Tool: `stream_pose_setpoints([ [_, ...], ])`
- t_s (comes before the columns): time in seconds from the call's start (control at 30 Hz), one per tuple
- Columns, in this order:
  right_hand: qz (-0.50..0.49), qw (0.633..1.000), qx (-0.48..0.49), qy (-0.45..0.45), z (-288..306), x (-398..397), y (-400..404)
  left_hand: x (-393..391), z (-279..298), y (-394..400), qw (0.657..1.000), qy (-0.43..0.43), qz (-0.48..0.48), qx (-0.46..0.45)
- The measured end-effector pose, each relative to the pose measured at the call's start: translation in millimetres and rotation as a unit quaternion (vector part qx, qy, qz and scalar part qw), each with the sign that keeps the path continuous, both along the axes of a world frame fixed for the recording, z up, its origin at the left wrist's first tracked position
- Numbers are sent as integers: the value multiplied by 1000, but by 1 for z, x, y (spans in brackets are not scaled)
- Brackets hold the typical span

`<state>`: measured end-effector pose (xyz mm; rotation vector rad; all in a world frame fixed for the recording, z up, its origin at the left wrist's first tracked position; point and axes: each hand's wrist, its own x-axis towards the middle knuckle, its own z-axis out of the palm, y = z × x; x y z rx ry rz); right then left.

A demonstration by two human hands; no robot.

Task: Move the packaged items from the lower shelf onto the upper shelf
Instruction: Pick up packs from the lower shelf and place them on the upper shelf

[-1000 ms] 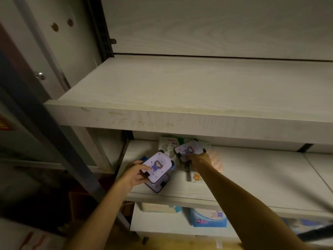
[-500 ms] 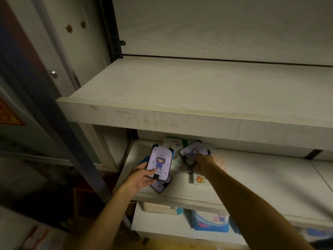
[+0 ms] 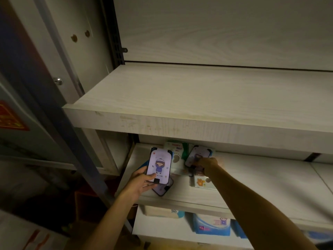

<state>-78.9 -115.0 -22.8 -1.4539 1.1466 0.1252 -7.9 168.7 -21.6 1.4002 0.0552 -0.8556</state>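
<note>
Packets: two purple cartoon packets (image 3: 159,166) being lifted off the lower shelf (image 3: 252,177); others lying there
Left hand (image 3: 139,181): gripping the nearer packet by its bottom edge
Right hand (image 3: 207,164): pinching the second packet (image 3: 197,156)
Upper shelf (image 3: 198,98): waiting, bare
Risk: packets possibly catching the upper shelf's front edge while rising and slipping free

You can count three purple cartoon packages: one (image 3: 159,166) raised in your left hand (image 3: 139,183), one (image 3: 197,156) under your right hand (image 3: 207,164), one (image 3: 163,189) flat on the lower shelf (image 3: 261,181). There are two other card packs, a white and green one (image 3: 175,150) and a bear one (image 3: 202,182). Two shelves are involved; the upper shelf (image 3: 198,94) has zero items. Below, you see two blue packs (image 3: 211,225), and more may be hidden.
</note>
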Motion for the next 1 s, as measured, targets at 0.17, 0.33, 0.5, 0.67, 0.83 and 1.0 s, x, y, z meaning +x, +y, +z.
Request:
stream_pose_setpoints([
  [0.17, -4, 994, 26, -102, 1, -38, -14, -7, 2, -19, 999, 14, -34, -28],
  [0.33, -44, 971, 75, -223, 14, -107, -20, -32, 6, -57, 997, 11, -68, -28],
  [0.5, -101, 960, 62, -254, 35, -187, -21, -78, 15, -96, 990, -33, -137, -18],
  [0.67, -125, 956, 6, -266, 44, -280, -27, -147, 23, -137, 980, -66, -188, -14],
  [0.83, -140, 948, -1, -287, 55, -382, -43, -236, 31, -177, 968, -67, -240, -29],
  [1.0, -149, 943, -15, -296, 62, -486, -70, -331, 45, -218, 959, -80, -271, -32],
])
